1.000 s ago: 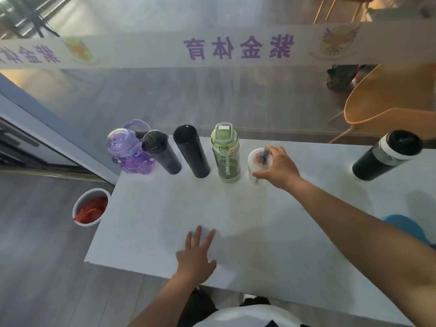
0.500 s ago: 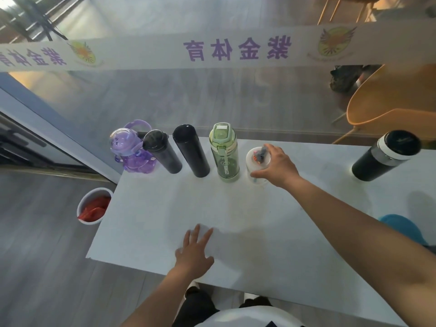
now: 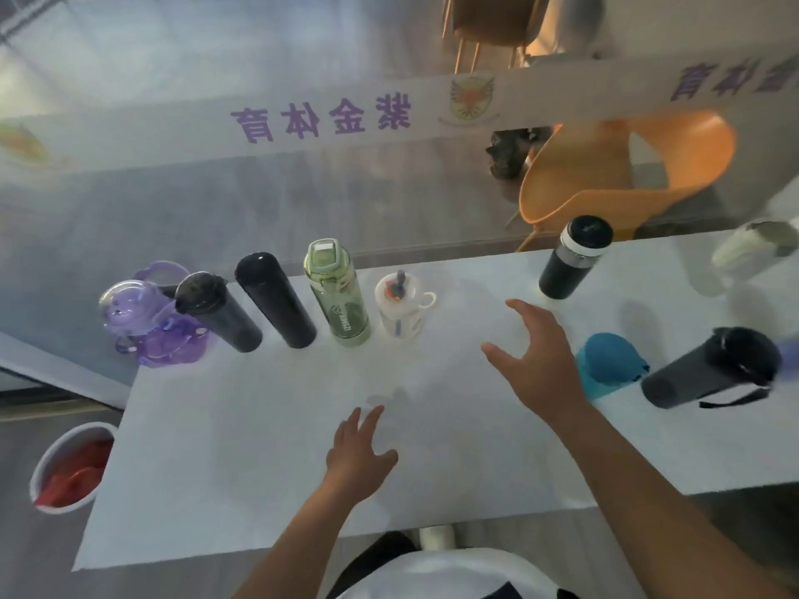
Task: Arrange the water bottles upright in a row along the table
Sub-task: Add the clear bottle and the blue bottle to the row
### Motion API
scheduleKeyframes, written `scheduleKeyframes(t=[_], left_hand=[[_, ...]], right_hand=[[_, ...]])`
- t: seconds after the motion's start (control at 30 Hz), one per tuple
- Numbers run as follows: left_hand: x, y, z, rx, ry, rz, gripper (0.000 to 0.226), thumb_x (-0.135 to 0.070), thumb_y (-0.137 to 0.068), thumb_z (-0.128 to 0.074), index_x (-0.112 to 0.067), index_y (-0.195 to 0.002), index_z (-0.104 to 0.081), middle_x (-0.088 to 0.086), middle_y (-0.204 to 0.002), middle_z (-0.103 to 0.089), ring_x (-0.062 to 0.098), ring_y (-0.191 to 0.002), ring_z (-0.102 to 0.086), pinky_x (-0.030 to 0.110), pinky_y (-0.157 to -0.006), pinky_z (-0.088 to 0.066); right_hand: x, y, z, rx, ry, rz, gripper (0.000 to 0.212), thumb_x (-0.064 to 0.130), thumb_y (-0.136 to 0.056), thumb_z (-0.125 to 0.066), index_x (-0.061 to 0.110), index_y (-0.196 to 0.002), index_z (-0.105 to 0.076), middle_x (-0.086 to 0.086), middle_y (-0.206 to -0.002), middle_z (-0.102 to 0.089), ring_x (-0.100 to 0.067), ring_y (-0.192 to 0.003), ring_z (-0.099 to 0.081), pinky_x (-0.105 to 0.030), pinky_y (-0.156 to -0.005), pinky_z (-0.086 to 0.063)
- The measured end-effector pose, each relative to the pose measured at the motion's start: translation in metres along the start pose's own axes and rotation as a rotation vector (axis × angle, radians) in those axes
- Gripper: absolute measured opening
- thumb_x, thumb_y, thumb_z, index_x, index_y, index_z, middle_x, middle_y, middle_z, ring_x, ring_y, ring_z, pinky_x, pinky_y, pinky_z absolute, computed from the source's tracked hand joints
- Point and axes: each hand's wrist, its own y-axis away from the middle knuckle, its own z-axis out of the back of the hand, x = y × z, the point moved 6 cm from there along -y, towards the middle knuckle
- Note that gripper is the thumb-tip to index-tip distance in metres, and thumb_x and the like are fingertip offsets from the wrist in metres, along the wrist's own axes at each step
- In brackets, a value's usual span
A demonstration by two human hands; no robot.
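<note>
White table (image 3: 259,469) carries five bottles standing in a row along its far edge, ending at a small clear bottle (image 3: 400,311); the right hand (image 3: 536,361), spread wide and empty, hovers toward unsorted bottles near the right edge, while the left hand (image 3: 359,451) rests flat, likely for balance.

Single head-worn wide-angle view, looking forward and steeply down onto the white table (image 3: 268,460) from above its near edge. Lens bends straight lines at the frame borders. Person's torso sits at bottom centre, both forearms enter from the bottom. Left hand (image 3: 361,456) and right hand (image 3: 540,365) are close to the camera; the bottle row (image 3: 276,313) along the far edge is further off. Floor shows left, glass partition with a banner (image 3: 320,123) ahead. No second view to overlap.
</note>
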Motion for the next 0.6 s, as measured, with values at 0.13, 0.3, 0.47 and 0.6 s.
scheduleKeyframes(t=[0.13, 0.3, 0.47, 0.6], left_hand=[[-0.024, -0.009, -0.012, 0.043, -0.071, -0.054, 0.076, -0.043, -0.09, -0.057, -0.04, -0.153, -0.015, 0.0, -0.165, -0.003, 0.025, -0.152, -0.005, 0.051, -0.119, -0.022], [-0.033, -0.009, -0.027, 0.056, -0.169, -0.047, 0.078, -0.045, -0.09, -0.056, -0.04, -0.154, -0.012, 0.002, -0.165, 0.003, 0.027, -0.152, 0.002, 0.054, -0.12, -0.014], [-0.024, -0.008, -0.034, 0.074, -0.26, -0.05, 0.079, -0.045, -0.091, -0.053, -0.039, -0.155, -0.006, 0.001, -0.165, 0.012, 0.026, -0.152, 0.01, 0.053, -0.12, -0.01], [-0.019, -0.006, -0.037, 0.089, -0.293, -0.078, 0.081, -0.045, -0.092, -0.051, -0.04, -0.155, 0.0, 0.001, -0.164, 0.017, 0.026, -0.151, 0.014, 0.054, -0.121, -0.006]], right_hand=[[-0.033, 0.022, 0.045, -0.189, 0.192, -0.028, 0.064, 0.041, -0.08, -0.072, 0.017, -0.134, -0.05, -0.01, -0.137, -0.052, -0.029, -0.126, -0.046, -0.052, -0.104, -0.042], [-0.079, 0.01, 0.074, 0.006, 0.526, -0.277, 0.083, 0.052, -0.077, -0.069, 0.033, -0.147, -0.029, -0.014, -0.154, -0.027, -0.036, -0.14, -0.026, -0.051, -0.109, -0.031], [-0.103, -0.001, 0.066, 0.131, 0.318, -0.384, 0.079, 0.032, -0.072, -0.072, 0.03, -0.143, -0.037, -0.015, -0.132, -0.045, -0.035, -0.114, -0.051, -0.045, -0.098, -0.046], [-0.095, -0.004, 0.059, 0.083, 0.297, -0.34, 0.071, 0.027, -0.072, -0.073, 0.03, -0.138, -0.044, -0.011, -0.122, -0.046, -0.034, -0.107, -0.053, -0.046, -0.095, -0.05]])
